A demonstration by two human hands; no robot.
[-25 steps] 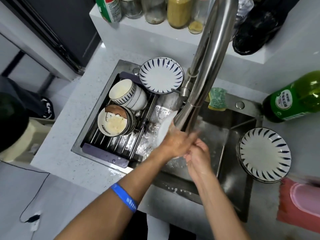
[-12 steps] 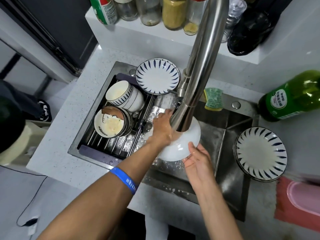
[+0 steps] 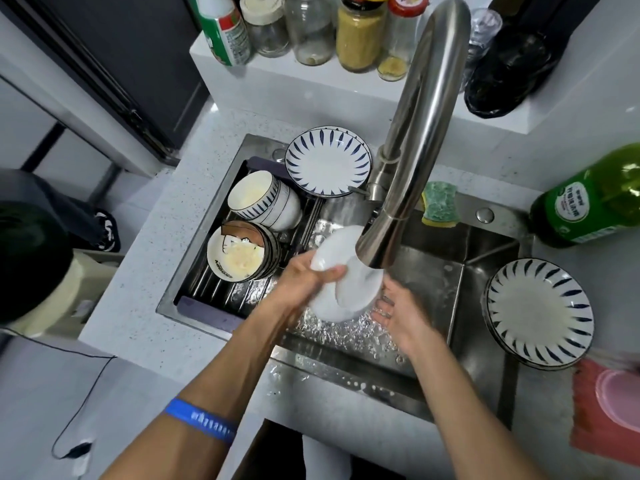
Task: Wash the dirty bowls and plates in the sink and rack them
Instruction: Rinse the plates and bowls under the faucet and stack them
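Note:
A white dish (image 3: 341, 285) hangs tilted under the running faucet (image 3: 408, 161) over the steel sink (image 3: 433, 282). My left hand (image 3: 304, 282) grips its left rim, thumb across the face. My right hand (image 3: 398, 310) sits at the dish's lower right edge with fingers spread and loose; whether it touches is unclear. On the roll-up rack (image 3: 221, 289) over the sink's left part lie striped bowls (image 3: 263, 199), a stack of bowls (image 3: 239, 252) with a cartoon print, and a blue-striped plate (image 3: 329, 161). Stacked blue-striped plates (image 3: 536, 310) sit at the sink's right edge.
A green sponge (image 3: 440, 204) lies behind the faucet. A green bottle (image 3: 588, 206) stands at the right, a pink cloth and lid (image 3: 609, 407) below it. Jars and bottles (image 3: 360, 32) line the back ledge beside a black bag (image 3: 509, 67). Water splashes in the basin.
The dish has turned from a flatter pose to a tilt under the stream. My left hand shifted to the left rim; my right hand slid off the lower edge to the right.

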